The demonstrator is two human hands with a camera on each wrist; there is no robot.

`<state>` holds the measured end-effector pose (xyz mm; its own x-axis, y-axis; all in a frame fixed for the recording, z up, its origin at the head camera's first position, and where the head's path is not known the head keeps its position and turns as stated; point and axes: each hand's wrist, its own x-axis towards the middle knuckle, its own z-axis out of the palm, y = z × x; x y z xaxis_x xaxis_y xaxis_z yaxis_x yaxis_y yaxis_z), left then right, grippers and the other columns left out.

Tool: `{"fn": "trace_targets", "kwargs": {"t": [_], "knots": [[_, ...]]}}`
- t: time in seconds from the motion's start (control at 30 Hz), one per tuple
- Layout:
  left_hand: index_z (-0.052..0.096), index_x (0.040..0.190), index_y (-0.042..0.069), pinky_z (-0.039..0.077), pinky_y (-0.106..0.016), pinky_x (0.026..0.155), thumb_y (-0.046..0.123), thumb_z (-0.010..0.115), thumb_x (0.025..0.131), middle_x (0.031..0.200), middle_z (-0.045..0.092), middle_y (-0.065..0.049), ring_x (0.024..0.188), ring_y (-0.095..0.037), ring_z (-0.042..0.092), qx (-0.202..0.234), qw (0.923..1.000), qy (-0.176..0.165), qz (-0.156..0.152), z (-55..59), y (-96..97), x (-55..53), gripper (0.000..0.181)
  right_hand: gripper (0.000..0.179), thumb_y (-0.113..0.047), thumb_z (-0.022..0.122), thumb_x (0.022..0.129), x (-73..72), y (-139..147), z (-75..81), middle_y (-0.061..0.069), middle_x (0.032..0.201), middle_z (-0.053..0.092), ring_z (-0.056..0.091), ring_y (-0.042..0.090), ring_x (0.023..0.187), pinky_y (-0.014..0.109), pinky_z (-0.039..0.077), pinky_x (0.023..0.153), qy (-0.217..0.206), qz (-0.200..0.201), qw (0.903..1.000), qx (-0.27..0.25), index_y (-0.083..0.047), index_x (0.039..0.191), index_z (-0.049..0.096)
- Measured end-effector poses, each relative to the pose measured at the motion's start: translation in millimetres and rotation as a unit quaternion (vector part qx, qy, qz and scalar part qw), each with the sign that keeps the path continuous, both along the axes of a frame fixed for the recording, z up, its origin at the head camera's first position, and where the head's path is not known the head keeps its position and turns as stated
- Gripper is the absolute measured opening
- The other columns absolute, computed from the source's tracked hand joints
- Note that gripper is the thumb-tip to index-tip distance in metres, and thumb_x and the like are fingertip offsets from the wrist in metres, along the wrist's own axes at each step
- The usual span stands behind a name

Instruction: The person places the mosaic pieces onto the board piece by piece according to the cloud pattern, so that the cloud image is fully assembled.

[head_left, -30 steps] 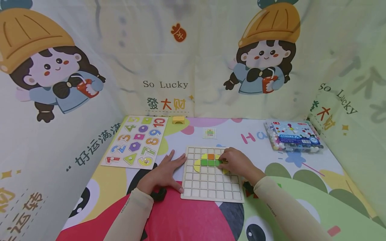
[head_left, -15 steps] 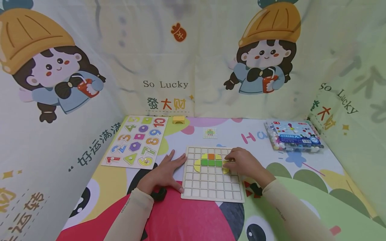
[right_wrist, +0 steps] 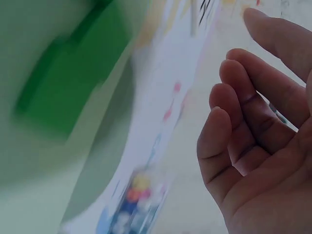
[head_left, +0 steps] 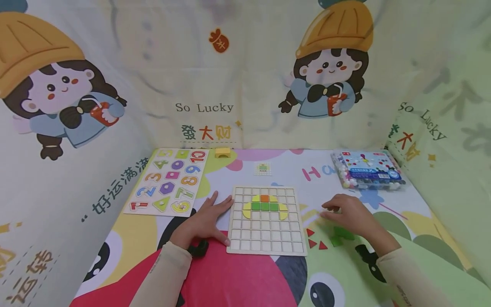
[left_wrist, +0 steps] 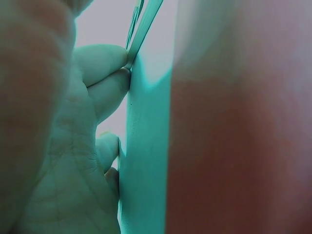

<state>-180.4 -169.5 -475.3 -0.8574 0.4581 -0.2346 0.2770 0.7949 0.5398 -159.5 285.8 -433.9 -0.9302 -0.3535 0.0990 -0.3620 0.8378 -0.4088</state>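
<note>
A pale wooden grid board (head_left: 264, 234) lies in front of me. In its upper cells sit a row of green squares (head_left: 265, 206), an orange square (head_left: 264, 198) and rounded yellow pieces (head_left: 247, 210). My left hand (head_left: 201, 221) rests at the board's left side, fingers spread, thumb near its lower corner. In the left wrist view that hand's fingertips (left_wrist: 109, 85) meet the board's edge. Right of the board, my right hand (head_left: 350, 215) hovers with loosely bent fingers and a bare palm in the right wrist view. Loose green pieces (head_left: 343, 233) lie below it, beside red triangles (head_left: 323, 245).
A number-and-shape puzzle board (head_left: 165, 183) lies at the left. Behind the grid are a small pattern card (head_left: 263, 169) and a yellow arch block (head_left: 222, 152). A clear box of coloured beads (head_left: 368, 170) stands back right. Printed cloth walls (head_left: 245, 85) enclose the table.
My right hand has left the board's upper right and moved right, over the green pieces, uncovering the yellow pieces and red triangles. The left hand stays at the board; the head view has shifted slightly.
</note>
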Motion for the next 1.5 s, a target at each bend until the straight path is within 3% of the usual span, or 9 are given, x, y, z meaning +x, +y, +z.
{"fn": "trace_targets", "kwargs": {"t": [0.33,0.47,0.83,1.07,1.33,1.5], "knots": [[0.03,0.168,0.033,0.022,-0.067,0.129,0.054,0.098,0.063,0.177,0.022,0.011,0.167,-0.035,-0.007,-0.002,0.9999,-0.005,0.015,-1.6,-11.4,3.1,0.126,0.039,-0.031,0.091,0.082,14.6,37,-11.1,-0.007,0.098,0.073,0.062,0.01,0.087,0.029,0.057,0.075,-0.102,0.014,0.9944,0.028,-0.008,0.112,0.081],[0.031,0.168,0.031,0.021,-0.066,0.13,0.053,0.098,0.064,0.177,0.023,0.011,0.167,-0.036,-0.007,0.004,0.9999,-0.004,0.013,-0.7,-12.0,3.3,0.126,0.04,-0.031,0.091,0.082,16.7,39,-18.0,-0.005,0.098,0.072,0.059,0.009,0.086,0.028,0.056,0.074,-0.112,0.009,0.993,0.035,-0.007,0.113,0.081],[0.03,0.168,0.033,0.018,-0.065,0.131,0.051,0.099,0.065,0.177,0.022,0.012,0.167,-0.033,-0.007,0.005,0.9999,-0.009,0.008,-0.6,-6.5,0.1,0.125,0.028,-0.032,0.089,0.085,25.5,44,-31.9,-0.006,0.1,0.071,0.064,0.013,0.09,0.037,0.058,0.079,-0.075,0.005,0.9965,0.036,-0.016,0.108,0.084],[0.029,0.168,0.035,0.026,-0.065,0.129,0.05,0.099,0.065,0.177,0.023,0.012,0.168,-0.033,-0.005,-0.012,0.9999,-0.002,0.005,-0.3,-2.2,-5.5,0.125,0.027,-0.026,0.088,0.087,29.0,45,-32.9,-0.002,0.101,0.07,0.064,0.015,0.092,0.039,0.058,0.08,-0.068,-0.007,0.9971,0.033,-0.012,0.109,0.083],[0.028,0.168,0.034,0.016,-0.062,0.133,0.051,0.098,0.066,0.178,0.021,0.012,0.168,-0.032,-0.007,-0.016,0.9998,-0.008,0.003,3.7,0.0,-4.3,0.125,0.022,-0.021,0.088,0.086,33.9,43,-31.4,-0.004,0.101,0.068,0.063,0.014,0.091,0.04,0.059,0.081,-0.022,0.018,0.9981,0.055,-0.013,0.106,0.084],[0.029,0.168,0.034,0.011,-0.06,0.134,0.053,0.098,0.065,0.177,0.021,0.013,0.168,-0.032,-0.008,-0.009,0.9999,-0.008,0.001,4.0,0.7,-2.3,0.126,0.022,-0.02,0.088,0.085,41.6,44,-25.3,0.0,0.105,0.07,0.065,0.021,0.097,0.047,0.06,0.085,0.006,0.002,0.9982,0.059,-0.012,0.105,0.083]]}}
